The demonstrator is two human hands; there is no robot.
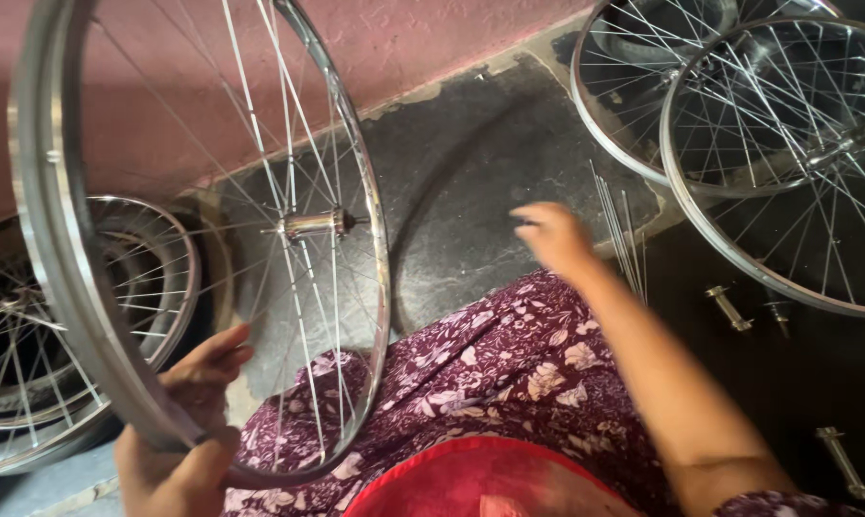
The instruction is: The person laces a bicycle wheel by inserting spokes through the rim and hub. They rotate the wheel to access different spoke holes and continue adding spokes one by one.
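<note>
Left hand [179, 436] clenched on near rim of upright silver spoked bicycle wheel [54, 239], at left. Right hand [552, 235], blurred, grip released, hovers near loose thin steel spokes [619, 230] on dark floor [471, 182].

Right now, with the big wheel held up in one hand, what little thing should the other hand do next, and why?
Probably the right hand should go a bit further and pick one loose spoke from the bundle on the floor. It is open, empty and already reaching toward them, while the left hand grips the upright wheel rim by its lower edge.
</note>
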